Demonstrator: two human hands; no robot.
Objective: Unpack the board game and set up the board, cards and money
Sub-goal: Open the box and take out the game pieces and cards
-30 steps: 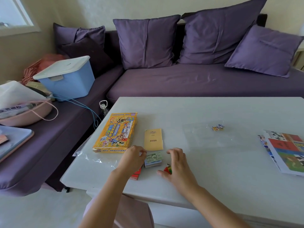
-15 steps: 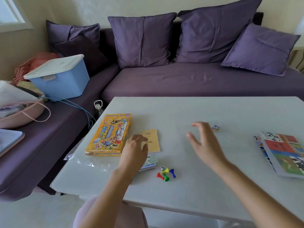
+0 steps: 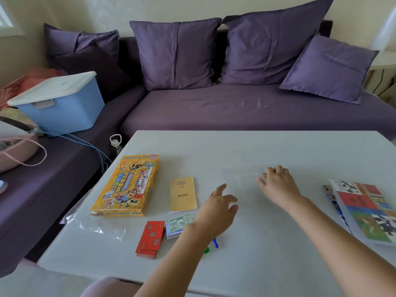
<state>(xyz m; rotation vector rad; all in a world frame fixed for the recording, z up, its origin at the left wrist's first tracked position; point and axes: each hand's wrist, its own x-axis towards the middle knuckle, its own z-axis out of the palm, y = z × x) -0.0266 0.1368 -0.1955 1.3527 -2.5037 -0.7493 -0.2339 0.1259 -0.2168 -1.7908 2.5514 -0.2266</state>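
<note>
Both my forearms reach out over the white bench [image 3: 278,151]. My left hand [image 3: 216,211] hovers palm down, fingers [image 3: 220,188] spread wide and holding nothing, just above two plastic pawns [image 3: 211,246], one green, one blue. My right hand [image 3: 277,185] lies farther out on a clear plastic bag [image 3: 240,179], fingers curled narrow around a small coloured piece [image 3: 264,174]. Left of my wrist sit one red card deck [image 3: 150,239] and one stack of paper money [image 3: 179,225]. Beyond them lie a tan booklet [image 3: 182,194] and the yellow cardboard game box [image 3: 128,185]. The folded glossy board [image 3: 368,211] rests at the right edge.
</note>
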